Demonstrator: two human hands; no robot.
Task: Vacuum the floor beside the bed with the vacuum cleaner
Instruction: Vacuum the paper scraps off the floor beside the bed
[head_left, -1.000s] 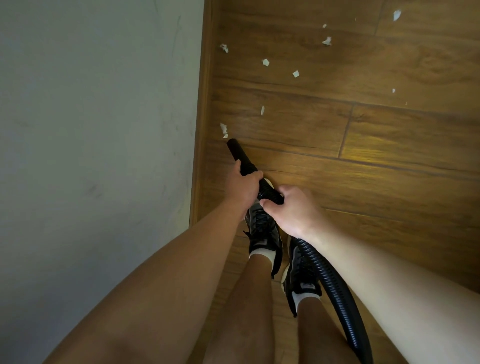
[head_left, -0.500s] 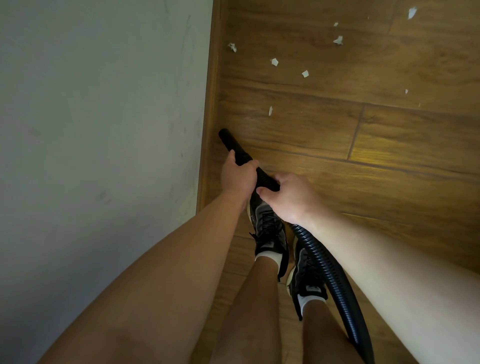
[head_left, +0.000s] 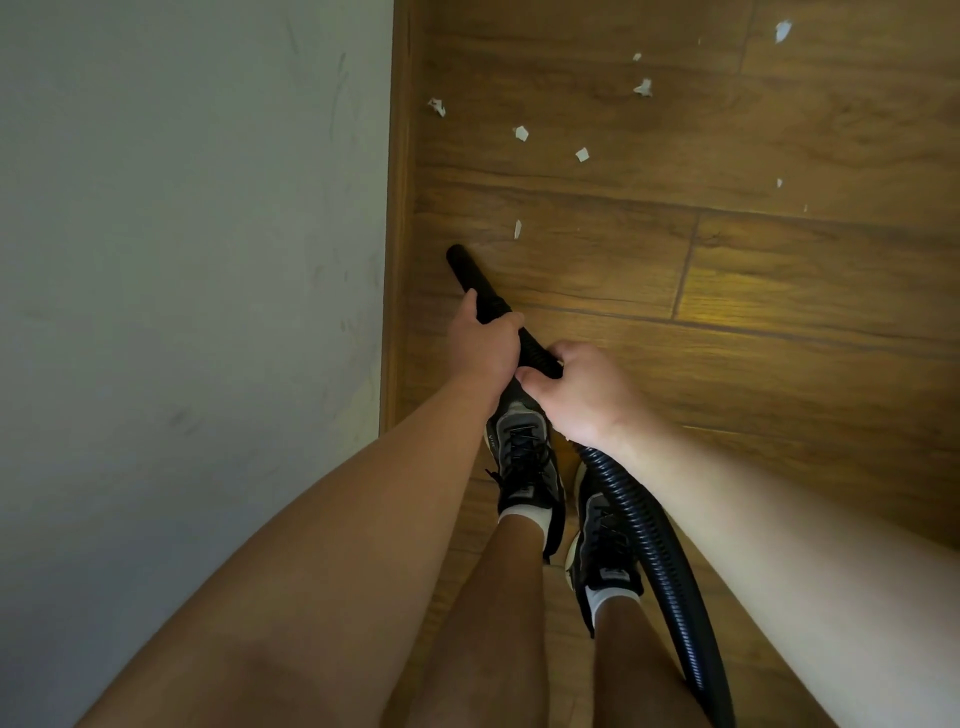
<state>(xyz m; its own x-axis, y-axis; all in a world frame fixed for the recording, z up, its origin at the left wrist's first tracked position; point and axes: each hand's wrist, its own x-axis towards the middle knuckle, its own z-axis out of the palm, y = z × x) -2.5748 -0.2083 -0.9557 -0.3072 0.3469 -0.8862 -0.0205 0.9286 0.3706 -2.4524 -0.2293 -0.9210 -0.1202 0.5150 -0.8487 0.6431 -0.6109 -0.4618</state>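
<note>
1. Since a second ago the scrap that lay at the tip of the nozzle (head_left: 470, 275) has gone. The tip now sits closer to the next paper scrap (head_left: 517, 228), just ahead of it to the right.
2. The left hand (head_left: 485, 353) grips the black tube right behind the nozzle tip. The right hand (head_left: 582, 395) grips it directly behind the left.
3. A ribbed hose (head_left: 654, 540) runs back from the nozzle, past the right shoe (head_left: 602, 545).
4. The tip points down at the wooden floor (head_left: 779, 291), just right of a wooden strip (head_left: 397, 260). Left of that is a pale surface (head_left: 182, 260), possibly the bed's side.
5. More white scraps (head_left: 521, 133) lie scattered farther ahead of the tip.
</note>
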